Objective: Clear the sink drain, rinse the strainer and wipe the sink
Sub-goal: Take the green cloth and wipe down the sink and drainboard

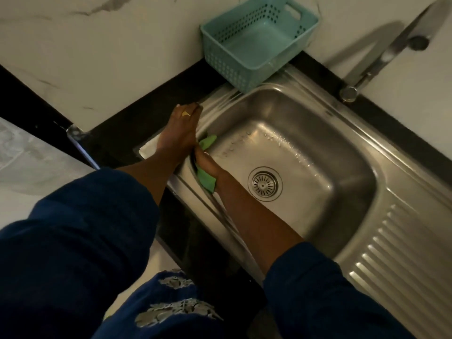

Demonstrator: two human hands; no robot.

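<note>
A steel sink (342,152) fills the middle of the view, with the round strainer (265,184) seated in its drain. My right hand (208,165) presses a green cloth (206,178) against the sink's left inner wall, fingers closed on it. Part of the cloth sticks out above the hand. My left hand (182,130) lies flat on the sink's left rim, fingers stretched toward the back corner, a ring on one finger. Water drops dot the far side of the basin floor.
A teal plastic basket (256,42) sits at the sink's back left corner, partly over the rim. The tap (381,57) rises at the back right. A ribbed draining board (403,260) lies to the right. Black countertop borders the sink.
</note>
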